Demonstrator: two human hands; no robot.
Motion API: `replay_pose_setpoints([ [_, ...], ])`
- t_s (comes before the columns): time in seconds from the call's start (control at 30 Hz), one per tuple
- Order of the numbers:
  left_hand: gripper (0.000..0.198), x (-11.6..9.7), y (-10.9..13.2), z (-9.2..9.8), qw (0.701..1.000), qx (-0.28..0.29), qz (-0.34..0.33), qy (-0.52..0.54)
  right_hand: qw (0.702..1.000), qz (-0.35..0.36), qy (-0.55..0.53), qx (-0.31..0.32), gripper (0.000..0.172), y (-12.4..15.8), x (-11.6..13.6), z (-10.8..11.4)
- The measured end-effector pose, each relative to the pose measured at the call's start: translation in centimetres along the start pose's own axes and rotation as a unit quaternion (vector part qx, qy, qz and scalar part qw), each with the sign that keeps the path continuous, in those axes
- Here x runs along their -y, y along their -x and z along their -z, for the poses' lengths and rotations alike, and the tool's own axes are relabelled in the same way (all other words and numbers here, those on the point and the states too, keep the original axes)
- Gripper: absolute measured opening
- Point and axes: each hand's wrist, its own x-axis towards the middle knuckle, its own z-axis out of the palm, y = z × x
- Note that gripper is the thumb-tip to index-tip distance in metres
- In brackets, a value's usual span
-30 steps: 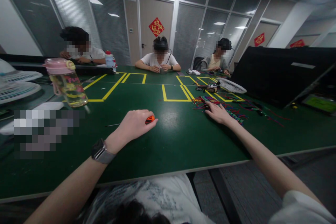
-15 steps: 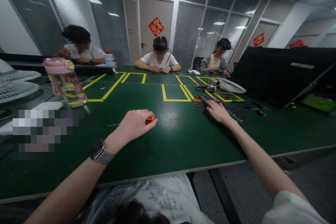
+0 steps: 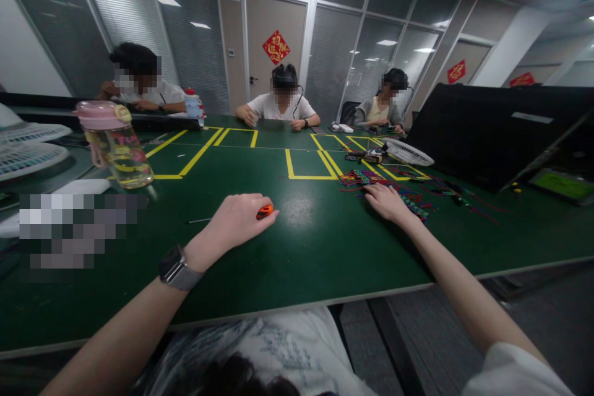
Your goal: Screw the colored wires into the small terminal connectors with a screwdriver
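My left hand (image 3: 241, 221) is closed around a screwdriver with an orange and black handle (image 3: 265, 212). Its thin metal shaft points left from under the hand, just above the green table. Over on the right, my right hand (image 3: 388, 202) lies palm down with fingers stretched out at the near left edge of a heap of small circuit boards with red and dark wires (image 3: 364, 177). Its fingertips touch or hover just over the boards; which of the two I cannot tell. Part of the heap is hidden behind that hand.
Yellow tape outlines (image 3: 313, 177) mark the table. A pink-lidded bottle (image 3: 114, 145) and white fans (image 3: 34, 158) stand left. A small white fan (image 3: 408, 152) lies beyond the boards, beside a black monitor (image 3: 496, 133). Several co-workers sit across the table.
My right hand has shifted very slightly down and left by the boards. My left hand stays put with the screwdriver. Across the table, the middle co-worker's hands have moved apart.
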Motion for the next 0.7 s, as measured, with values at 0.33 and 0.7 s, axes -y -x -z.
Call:
replay_pose_setpoints([
  [0.33,0.036,-0.2,0.0,0.1,1.0,0.004,0.001,-0.002,0.999,-0.024,0.021,0.024,0.055,-0.8,0.1,-1.0],
  [0.7,0.037,-0.1,0.0,0.1,1.0,-0.001,-0.005,-0.001,0.979,-0.113,-0.086,-0.144,0.058,-0.6,-6.5,0.2],
])
